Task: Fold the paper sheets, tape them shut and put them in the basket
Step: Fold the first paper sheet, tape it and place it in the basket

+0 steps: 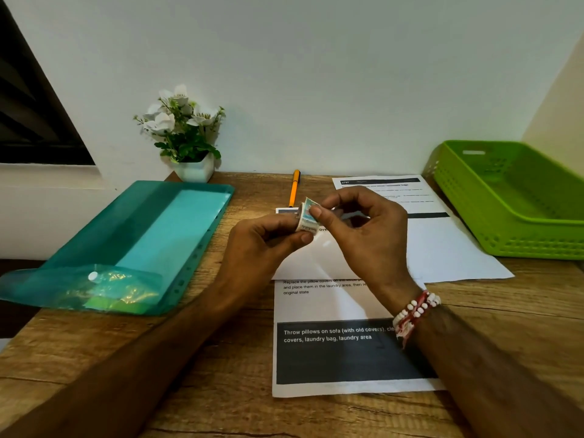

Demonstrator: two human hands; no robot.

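A small roll of tape (307, 216) is held up above the desk between both hands. My left hand (259, 245) grips it from below with thumb and fingers. My right hand (366, 229) pinches its top edge with thumb and forefinger. Under the hands lies a printed paper sheet (331, 358), with a second sheet (442, 248) overlapping its far part and reaching to the right. The green plastic basket (518, 229) stands at the right, with nothing visible inside it.
A teal plastic folder (132, 241) lies at the left on the wooden desk (221, 390). An orange pen (294, 188) lies beyond the hands. A white pot of artificial flowers (186, 137) stands against the wall.
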